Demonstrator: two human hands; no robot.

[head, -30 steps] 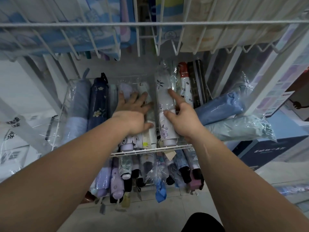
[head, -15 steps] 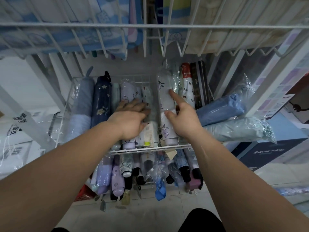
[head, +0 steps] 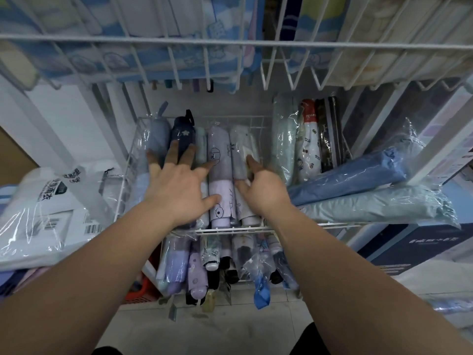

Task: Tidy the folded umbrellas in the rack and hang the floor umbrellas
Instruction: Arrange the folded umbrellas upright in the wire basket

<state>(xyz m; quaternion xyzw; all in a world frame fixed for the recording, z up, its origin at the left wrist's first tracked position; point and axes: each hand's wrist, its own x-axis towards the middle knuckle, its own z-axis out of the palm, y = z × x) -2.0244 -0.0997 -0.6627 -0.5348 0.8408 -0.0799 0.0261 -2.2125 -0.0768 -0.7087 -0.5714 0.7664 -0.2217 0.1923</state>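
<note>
Where the folded umbrellas (head: 202,149) lie side by side in the wire rack (head: 230,229), both hands rest on top of them. The left hand (head: 176,185) is spread flat and holds nothing: its outer fingers lie across the grey-blue umbrella (head: 158,134) and the navy umbrella (head: 182,133), and its thumb touches the lilac umbrella (head: 220,180) that lies between the two hands. The right hand (head: 263,192) lays a straight forefinger and thumb on the white printed umbrella (head: 242,144), just beside the lilac one. Its other fingers are hidden behind the hand, so I cannot tell whether it grips the sleeve or only presses on it.

Beyond the right hand's outer side, a mint umbrella (head: 281,142), a white cartoon umbrella (head: 308,152) and a black patterned umbrella (head: 329,139) stand together. Further out on that side a blue umbrella (head: 353,178) and a pale teal umbrella (head: 371,208) lie crosswise, one beside the other.

Below the wrists, a lower basket holds more wrapped umbrellas (head: 194,267), handles toward the floor (head: 204,329). Above the fingertips runs an upper wire shelf (head: 230,43). Out past the left forearm lie plastic-wrapped packets (head: 51,208), and past the right forearm sits a dark blue box (head: 414,245).
</note>
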